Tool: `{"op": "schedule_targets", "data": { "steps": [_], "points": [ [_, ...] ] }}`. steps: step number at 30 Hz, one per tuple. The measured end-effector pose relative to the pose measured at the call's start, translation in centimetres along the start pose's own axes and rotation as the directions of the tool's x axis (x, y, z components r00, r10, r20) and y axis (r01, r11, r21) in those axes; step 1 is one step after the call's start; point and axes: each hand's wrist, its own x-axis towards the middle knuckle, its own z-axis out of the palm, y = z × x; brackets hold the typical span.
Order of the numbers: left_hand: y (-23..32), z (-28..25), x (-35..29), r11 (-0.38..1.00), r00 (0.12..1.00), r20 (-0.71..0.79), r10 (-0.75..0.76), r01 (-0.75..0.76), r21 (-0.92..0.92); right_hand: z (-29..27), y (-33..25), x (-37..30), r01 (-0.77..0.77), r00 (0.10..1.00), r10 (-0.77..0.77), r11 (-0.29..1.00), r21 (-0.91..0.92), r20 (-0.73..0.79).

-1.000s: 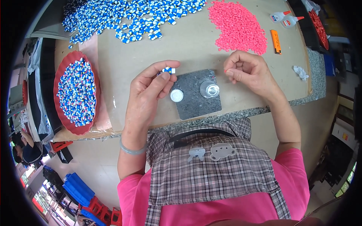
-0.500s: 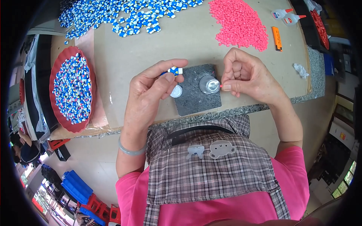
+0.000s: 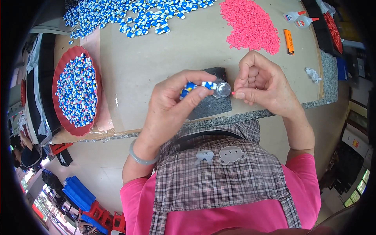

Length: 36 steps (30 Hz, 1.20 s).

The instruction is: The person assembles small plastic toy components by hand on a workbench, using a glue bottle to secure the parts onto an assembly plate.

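Observation:
Between the thumb and fingers of my left hand are small blue-and-white pieces with yellow marks; one white end points toward a small clear cup. The cup stands on a dark square slab, partly hidden behind my left fingers. Just right of the cup, my right hand pinches a tiny pink piece between thumb and forefinger, its other fingers curled. Whether the left-hand pieces touch the cup, I cannot tell.
A red scalloped tray full of blue-and-white pieces stands at left. Behind lie a heap of blue-and-white pieces and a pink pile. At right are glue bottles, an orange box-like tool and crumpled tissue.
My left hand has moved right with its pieces, up to the cup, now covering the round white disc and part of the slab. My right hand has shifted slightly right, still pinching the pink piece.

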Motion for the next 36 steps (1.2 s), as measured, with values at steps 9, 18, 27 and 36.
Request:
{"op": "schedule_targets", "data": {
  "steps": [9,18,27,36],
  "points": [
    [-1.7,1.4,0.3,0.937,0.975,-0.014,0.22,-0.207,0.282,1.5,0.7,0.5,0.16,0.985,-0.15,0.979,0.125,-0.08],
    [-0.8,1.7,0.5,0.805,0.936,0.054,0.348,-0.328,0.495,1.6,0.4,0.5,0.105,0.993,-0.102,0.993,0.053,-0.061],
    [-0.9,1.5,0.8,0.69,0.876,0.122,0.466,-0.446,0.57,2.6,-0.3,0.0,0.247,0.925,-0.345,0.865,-0.436,-0.159],
    [-1.4,0.3,0.6,0.925,0.993,0.032,-0.11,0.114,-0.361,-1.9,2.2,0.0,0.22,0.832,-0.352,0.919,-0.328,-0.428]
  ]
}}
